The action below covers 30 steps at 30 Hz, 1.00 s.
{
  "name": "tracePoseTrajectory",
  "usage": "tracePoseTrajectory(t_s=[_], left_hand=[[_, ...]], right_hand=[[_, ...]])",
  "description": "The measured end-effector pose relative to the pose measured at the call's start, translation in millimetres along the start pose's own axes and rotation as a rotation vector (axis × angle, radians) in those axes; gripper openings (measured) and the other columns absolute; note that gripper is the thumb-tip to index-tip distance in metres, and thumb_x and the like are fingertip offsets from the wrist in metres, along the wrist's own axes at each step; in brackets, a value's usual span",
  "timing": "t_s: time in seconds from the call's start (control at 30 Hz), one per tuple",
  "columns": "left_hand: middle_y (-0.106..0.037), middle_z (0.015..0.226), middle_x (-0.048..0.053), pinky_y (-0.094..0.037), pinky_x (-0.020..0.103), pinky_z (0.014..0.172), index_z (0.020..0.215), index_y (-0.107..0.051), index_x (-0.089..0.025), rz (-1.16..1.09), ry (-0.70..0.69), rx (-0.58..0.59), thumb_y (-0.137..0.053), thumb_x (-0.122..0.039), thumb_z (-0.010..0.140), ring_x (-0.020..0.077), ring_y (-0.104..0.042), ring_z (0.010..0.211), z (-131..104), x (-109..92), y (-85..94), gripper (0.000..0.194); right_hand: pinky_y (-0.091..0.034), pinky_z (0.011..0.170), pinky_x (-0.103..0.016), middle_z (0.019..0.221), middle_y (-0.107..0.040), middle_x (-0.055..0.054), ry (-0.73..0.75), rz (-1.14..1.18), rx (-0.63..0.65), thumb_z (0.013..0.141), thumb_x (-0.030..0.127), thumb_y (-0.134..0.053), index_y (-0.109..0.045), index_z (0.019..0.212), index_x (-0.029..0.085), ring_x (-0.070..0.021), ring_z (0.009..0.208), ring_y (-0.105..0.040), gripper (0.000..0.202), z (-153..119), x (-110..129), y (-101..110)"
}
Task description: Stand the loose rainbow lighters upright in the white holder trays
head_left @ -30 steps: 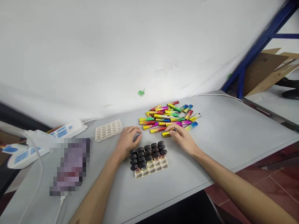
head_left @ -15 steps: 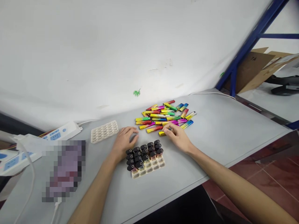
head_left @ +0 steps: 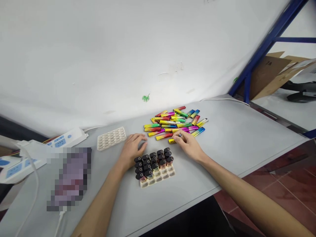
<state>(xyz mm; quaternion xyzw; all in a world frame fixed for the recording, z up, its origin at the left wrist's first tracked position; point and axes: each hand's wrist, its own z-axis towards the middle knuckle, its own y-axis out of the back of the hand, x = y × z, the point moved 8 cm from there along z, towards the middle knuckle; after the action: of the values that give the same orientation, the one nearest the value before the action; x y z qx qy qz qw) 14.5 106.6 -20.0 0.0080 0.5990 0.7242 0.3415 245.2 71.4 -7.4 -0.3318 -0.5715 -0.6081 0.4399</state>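
My right hand (head_left: 189, 144) is closed around a shiny yellow flat tube (head_left: 171, 141), at the near edge of a pile of similar tubes (head_left: 169, 126) in yellow blended with red, green, blue or magenta. My fingers hide part of the held piece; a dark end shows between them. My left hand (head_left: 133, 148) rests on the table with fingers loosely curved and thumb apart, holding nothing. Just right of it stands a cream tray (head_left: 158, 180) with oval slots. Several black-topped pieces with clear, tinted bodies (head_left: 154, 160) stand upright in its back rows; the front slots are bare.
A second cream slotted tray (head_left: 112, 138) lies behind my left hand. At left are white power strips (head_left: 66, 138), a blurred-out purplish object (head_left: 72, 177) and a white cable (head_left: 61, 217). Blue shelving (head_left: 247, 85) with a cardboard box (head_left: 269, 75) stands right, a wall behind.
The view has shifted very slightly. Both hands keep nearly the same places, with the right fingers still on the yellow tube.
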Motion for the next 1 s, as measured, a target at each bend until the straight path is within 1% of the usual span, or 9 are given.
tracePoseTrajectory(t_s=[0.13, 0.23, 0.3, 0.47, 0.63, 0.73, 0.8, 0.9, 1.0], left_hand=[[-0.065, 0.119, 0.006, -0.043, 0.047, 0.102, 0.101, -0.064, -0.022, 0.000, -0.001, 0.004, -0.051, -0.027, 0.092, 0.0252, -0.054, 0.112, -0.1, 0.4, -0.8, 0.016], [-0.065, 0.119, 0.006, -0.043, 0.047, 0.101, 0.101, -0.064, -0.022, -0.002, -0.001, 0.004, -0.052, -0.026, 0.091, 0.0251, -0.054, 0.112, 0.4, -0.1, -0.7, 0.016], [-0.065, 0.118, 0.006, -0.044, 0.047, 0.101, 0.100, -0.064, -0.023, 0.000, 0.001, -0.002, -0.052, -0.026, 0.090, 0.0251, -0.055, 0.111, 0.8, -0.1, -0.4, 0.015], [-0.066, 0.117, 0.007, -0.044, 0.047, 0.101, 0.100, -0.064, -0.023, 0.003, -0.014, -0.016, -0.052, -0.027, 0.091, 0.0253, -0.056, 0.111, 0.3, -1.1, -0.1, 0.015], [-0.066, 0.118, 0.006, -0.044, 0.046, 0.102, 0.100, -0.064, -0.024, 0.000, -0.024, -0.020, -0.052, -0.027, 0.091, 0.0247, -0.056, 0.111, -0.5, -0.5, -0.4, 0.016], [-0.065, 0.119, 0.006, -0.044, 0.046, 0.102, 0.100, -0.064, -0.023, 0.003, -0.017, -0.010, -0.052, -0.027, 0.091, 0.0250, -0.056, 0.112, -0.2, 0.5, -1.5, 0.016], [-0.065, 0.119, 0.006, -0.044, 0.046, 0.102, 0.101, -0.064, -0.023, 0.007, -0.014, -0.005, -0.052, -0.027, 0.091, 0.0252, -0.056, 0.113, 0.2, 0.7, -2.0, 0.016], [-0.065, 0.119, 0.006, -0.043, 0.046, 0.102, 0.101, -0.064, -0.023, 0.014, -0.014, -0.005, -0.052, -0.026, 0.091, 0.0252, -0.056, 0.113, 0.5, 0.2, -2.0, 0.016], [-0.065, 0.119, 0.006, -0.043, 0.046, 0.102, 0.101, -0.064, -0.022, 0.012, -0.015, 0.000, -0.052, -0.027, 0.091, 0.0255, -0.055, 0.113, 0.6, -0.5, -2.1, 0.016]], right_hand=[[-0.027, 0.055, -0.027, 0.060, -0.040, 0.005, -0.002, 0.059, 0.032, 0.094, 0.056, -0.046, -0.062, 0.086, 0.019, -0.0117, 0.055, -0.035, 0.041, -2.1, 1.3, -2.4], [-0.028, 0.054, -0.027, 0.058, -0.034, 0.005, -0.022, 0.192, 0.075, 0.099, 0.057, -0.031, -0.066, 0.091, 0.018, -0.0120, 0.053, -0.033, 0.053, -3.1, -2.5, -6.4], [-0.031, 0.054, -0.028, 0.059, -0.036, 0.004, -0.040, 0.234, 0.081, 0.100, 0.055, -0.028, -0.066, 0.092, 0.017, -0.0124, 0.053, -0.036, 0.055, -3.0, -5.8, -7.5], [-0.037, 0.058, -0.027, 0.069, -0.050, 0.000, 0.009, 0.169, 0.072, 0.098, 0.055, -0.038, -0.061, 0.079, 0.018, -0.0133, 0.063, -0.047, 0.048, -2.1, -1.7, -6.0], [-0.036, 0.056, -0.026, 0.070, -0.051, 0.002, 0.037, 0.077, 0.095, 0.092, 0.052, -0.054, -0.056, 0.082, 0.020, -0.0121, 0.061, -0.045, 0.034, -4.5, 4.8, -7.3], [-0.038, 0.058, -0.026, 0.071, -0.051, 0.002, 0.051, 0.065, 0.036, 0.087, 0.049, -0.062, -0.052, 0.079, 0.020, -0.0119, 0.063, -0.046, 0.032, -6.1, 5.1, -1.3], [-0.040, 0.061, -0.027, 0.075, -0.055, 0.001, 0.075, 0.062, -0.030, 0.086, 0.048, -0.065, -0.055, 0.081, 0.020, -0.0129, 0.066, -0.049, 0.031, -7.8, 6.4, 7.2], [-0.042, 0.063, -0.028, 0.078, -0.058, 0.000, 0.084, 0.078, -0.164, 0.086, 0.049, -0.066, -0.058, 0.084, 0.021, -0.0136, 0.068, -0.052, 0.029, -13.8, 11.8, 26.9], [-0.042, 0.057, -0.028, 0.068, -0.054, 0.001, 0.075, 0.073, -0.263, 0.087, 0.049, -0.065, -0.060, 0.087, 0.021, -0.0132, 0.061, -0.050, 0.028, -26.3, 28.4, 46.6]])
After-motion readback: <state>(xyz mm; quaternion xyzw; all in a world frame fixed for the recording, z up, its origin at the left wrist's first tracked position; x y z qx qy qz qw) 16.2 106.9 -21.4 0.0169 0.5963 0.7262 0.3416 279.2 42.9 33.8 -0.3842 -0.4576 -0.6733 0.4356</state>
